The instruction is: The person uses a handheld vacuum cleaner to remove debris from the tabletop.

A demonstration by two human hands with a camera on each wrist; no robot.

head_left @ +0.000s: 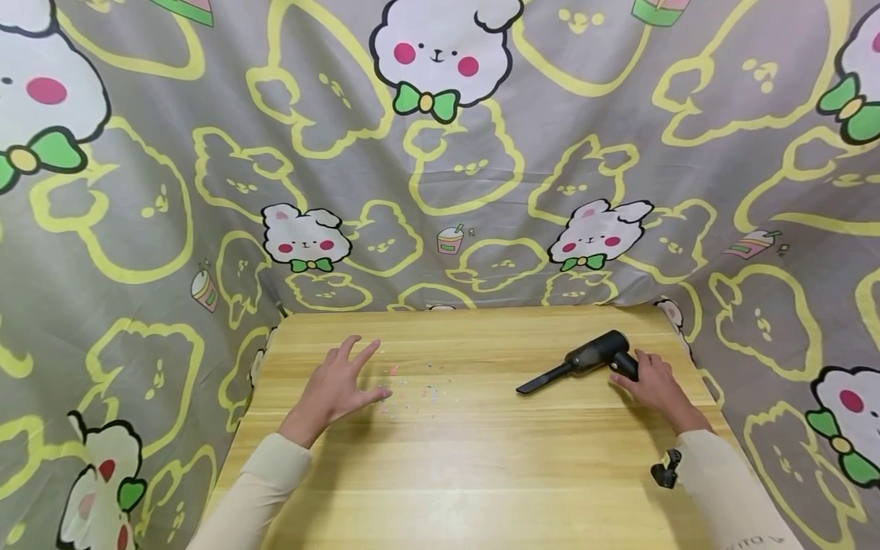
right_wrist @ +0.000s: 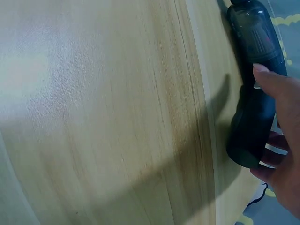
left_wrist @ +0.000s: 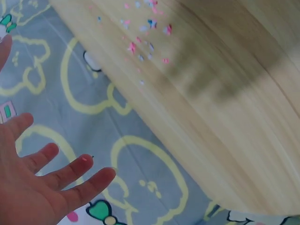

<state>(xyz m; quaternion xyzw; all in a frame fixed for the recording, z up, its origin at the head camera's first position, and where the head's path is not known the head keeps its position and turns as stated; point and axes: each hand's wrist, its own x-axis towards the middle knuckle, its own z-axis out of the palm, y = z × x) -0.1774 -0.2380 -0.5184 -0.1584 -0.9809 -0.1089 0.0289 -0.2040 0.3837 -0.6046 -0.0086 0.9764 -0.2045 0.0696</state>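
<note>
A black handheld vacuum cleaner point(head_left: 596, 354) with a long flat nozzle lies at the right of the wooden table, nozzle pointing left. My right hand point(head_left: 655, 383) grips its handle; in the right wrist view the thumb lies over the dark body point(right_wrist: 255, 117) and the other fingers are partly hidden behind it. To the left, small pink, blue and white paper scraps point(head_left: 395, 371) are scattered on the tabletop. My left hand point(head_left: 333, 389) hovers beside them with fingers spread, holding nothing. The left wrist view shows the same scraps point(left_wrist: 132, 47) away from the fingertips.
The wooden table point(head_left: 467, 489) meets a grey patterned curtain point(head_left: 474, 221) at the back and both sides. A small black camera point(head_left: 665, 470) hangs at the right sleeve's cuff.
</note>
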